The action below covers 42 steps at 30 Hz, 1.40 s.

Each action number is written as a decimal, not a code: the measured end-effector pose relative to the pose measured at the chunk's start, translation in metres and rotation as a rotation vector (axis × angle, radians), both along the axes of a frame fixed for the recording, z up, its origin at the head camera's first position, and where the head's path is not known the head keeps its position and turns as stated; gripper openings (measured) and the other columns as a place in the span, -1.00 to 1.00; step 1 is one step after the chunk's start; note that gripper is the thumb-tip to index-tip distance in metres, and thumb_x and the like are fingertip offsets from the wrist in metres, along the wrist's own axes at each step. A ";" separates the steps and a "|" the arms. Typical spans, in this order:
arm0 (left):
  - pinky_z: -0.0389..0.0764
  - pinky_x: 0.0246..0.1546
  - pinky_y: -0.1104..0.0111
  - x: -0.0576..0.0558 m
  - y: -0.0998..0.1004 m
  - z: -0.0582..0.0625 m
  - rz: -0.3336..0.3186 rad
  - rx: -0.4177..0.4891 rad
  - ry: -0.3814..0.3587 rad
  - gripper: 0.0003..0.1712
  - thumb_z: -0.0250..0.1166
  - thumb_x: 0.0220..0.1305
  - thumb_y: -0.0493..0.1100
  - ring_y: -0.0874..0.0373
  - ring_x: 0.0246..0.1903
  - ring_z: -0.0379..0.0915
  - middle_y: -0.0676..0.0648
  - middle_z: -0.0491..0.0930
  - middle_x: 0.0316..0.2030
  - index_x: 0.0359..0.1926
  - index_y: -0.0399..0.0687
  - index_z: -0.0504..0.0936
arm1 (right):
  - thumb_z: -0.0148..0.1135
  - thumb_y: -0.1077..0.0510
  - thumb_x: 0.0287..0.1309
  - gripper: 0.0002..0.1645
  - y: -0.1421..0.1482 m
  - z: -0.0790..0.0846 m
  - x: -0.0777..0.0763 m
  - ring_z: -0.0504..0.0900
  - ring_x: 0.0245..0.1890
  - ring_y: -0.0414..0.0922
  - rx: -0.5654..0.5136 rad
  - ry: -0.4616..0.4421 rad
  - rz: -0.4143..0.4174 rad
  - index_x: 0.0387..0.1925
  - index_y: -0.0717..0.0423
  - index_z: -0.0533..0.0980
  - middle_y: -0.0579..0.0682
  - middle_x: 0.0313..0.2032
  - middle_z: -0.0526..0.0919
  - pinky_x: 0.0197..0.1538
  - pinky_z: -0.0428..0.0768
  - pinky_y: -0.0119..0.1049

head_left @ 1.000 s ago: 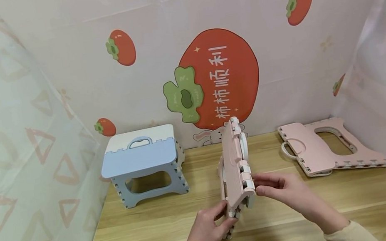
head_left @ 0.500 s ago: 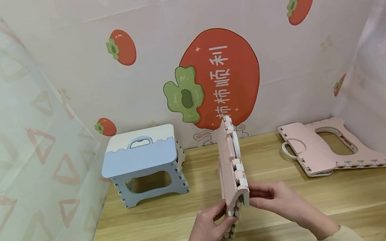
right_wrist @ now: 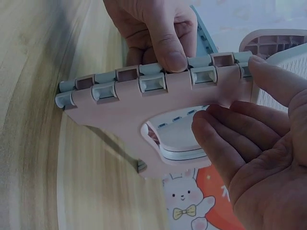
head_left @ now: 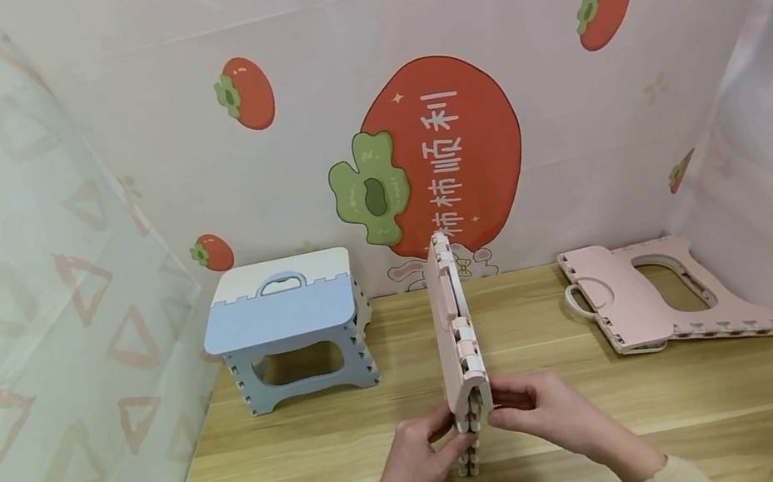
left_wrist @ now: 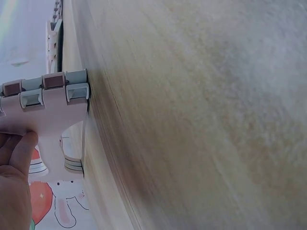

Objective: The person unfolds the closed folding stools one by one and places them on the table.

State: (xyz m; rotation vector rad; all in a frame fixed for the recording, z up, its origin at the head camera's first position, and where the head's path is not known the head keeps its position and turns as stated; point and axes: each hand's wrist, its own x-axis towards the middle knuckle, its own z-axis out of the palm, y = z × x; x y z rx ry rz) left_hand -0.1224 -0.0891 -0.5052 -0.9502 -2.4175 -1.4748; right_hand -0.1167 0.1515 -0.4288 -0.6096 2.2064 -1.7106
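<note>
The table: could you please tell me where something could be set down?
The table is bare between the blue stool and left hand, and between the flat pink stool and right hand; the middle, around the upright pink stool, is crowded.

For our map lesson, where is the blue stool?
In the head view, the blue stool stands on the table, near the back wall, left of the held pink stool.

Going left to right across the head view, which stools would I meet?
Blue-and-white stool standing on its legs → upright pink stool between the hands → flat pink stool lying on the table.
</note>
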 end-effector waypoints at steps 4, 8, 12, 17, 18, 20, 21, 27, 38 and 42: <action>0.71 -0.01 0.35 0.000 0.000 -0.001 -0.003 0.006 0.021 -0.55 0.42 0.34 -0.13 0.04 0.01 0.69 -0.17 0.72 0.03 0.21 -0.11 0.64 | 0.35 0.10 0.34 -0.41 -0.003 -0.002 -0.001 0.68 0.14 -0.10 0.003 0.015 -0.009 0.29 0.31 0.51 0.20 0.16 0.66 0.11 0.67 -0.38; 0.70 -0.01 0.37 0.000 -0.001 -0.001 -0.002 -0.002 0.039 -0.53 0.42 0.34 -0.13 0.03 0.01 0.69 -0.18 0.71 0.04 0.24 -0.11 0.62 | 0.38 0.08 0.31 -0.40 -0.007 -0.003 -0.001 0.69 0.13 -0.08 0.016 0.028 -0.031 0.28 0.30 0.52 0.18 0.14 0.68 0.09 0.68 -0.38; 0.69 0.00 0.39 0.000 -0.001 0.001 0.010 -0.024 0.042 -0.51 0.41 0.34 -0.12 0.03 0.01 0.69 -0.16 0.70 0.06 0.26 -0.11 0.62 | 0.41 0.06 0.28 -0.39 -0.011 -0.004 -0.002 0.70 0.11 -0.03 0.030 0.043 -0.054 0.27 0.29 0.54 0.18 0.12 0.69 0.07 0.69 -0.38; 0.69 0.01 0.38 0.001 -0.001 0.003 0.015 -0.053 0.036 -0.51 0.40 0.36 -0.10 0.04 0.02 0.69 -0.15 0.69 0.08 0.26 -0.11 0.61 | 0.46 0.01 0.23 -0.45 -0.016 -0.006 -0.004 0.74 0.03 -0.08 0.100 0.088 -0.098 0.18 0.17 0.62 0.09 0.04 0.75 -0.01 0.70 -0.42; 0.69 0.01 0.38 0.001 -0.001 0.004 0.016 -0.060 0.038 -0.51 0.40 0.36 -0.09 0.03 0.02 0.69 -0.15 0.69 0.09 0.26 -0.12 0.61 | 0.47 -0.01 0.22 -0.47 -0.016 -0.007 -0.004 0.75 0.01 -0.11 0.116 0.095 -0.104 0.16 0.13 0.64 0.07 0.02 0.76 -0.03 0.70 -0.43; 0.70 0.01 0.37 0.001 -0.001 0.004 0.018 -0.074 0.041 -0.50 0.40 0.36 -0.08 0.04 0.02 0.69 -0.15 0.69 0.09 0.26 -0.12 0.61 | 0.48 -0.04 0.20 -0.51 -0.018 -0.008 -0.004 0.76 -0.04 -0.16 0.143 0.110 -0.111 0.10 0.08 0.67 0.03 -0.02 0.78 -0.05 0.70 -0.43; 0.70 0.01 0.37 0.002 -0.001 0.005 0.022 -0.084 0.046 -0.51 0.40 0.36 -0.07 0.04 0.02 0.69 -0.14 0.69 0.09 0.25 -0.12 0.62 | 0.48 -0.04 0.19 -0.53 -0.018 -0.009 -0.004 0.76 -0.05 -0.18 0.151 0.118 -0.111 0.08 0.07 0.68 0.02 -0.03 0.78 -0.06 0.70 -0.43; 0.71 0.00 0.36 0.002 -0.001 0.006 0.041 -0.138 0.061 -0.53 0.38 0.37 -0.02 0.08 0.01 0.70 -0.12 0.72 0.02 0.22 -0.08 0.63 | 0.47 -0.05 0.21 -0.55 -0.021 -0.011 -0.003 0.76 -0.05 -0.15 0.167 0.162 -0.111 0.06 0.07 0.68 0.03 -0.04 0.79 -0.05 0.71 -0.41; 0.72 -0.03 0.38 0.002 -0.005 0.006 0.039 -0.148 0.079 -0.55 0.37 0.39 0.00 0.11 -0.04 0.72 -0.10 0.75 -0.02 0.20 -0.09 0.64 | 0.46 0.10 0.19 -0.57 -0.028 -0.017 -0.005 0.78 -0.06 -0.09 0.198 0.248 -0.117 0.08 0.12 0.65 0.06 -0.06 0.79 -0.03 0.72 -0.35; 0.72 -0.04 0.37 0.002 -0.006 0.005 0.043 -0.156 0.076 -0.55 0.36 0.39 0.03 0.12 -0.04 0.72 -0.09 0.75 -0.02 0.19 -0.08 0.64 | 0.47 0.11 0.19 -0.56 -0.029 -0.018 -0.005 0.78 -0.07 -0.08 0.194 0.250 -0.122 0.09 0.12 0.64 0.07 -0.06 0.79 -0.04 0.71 -0.37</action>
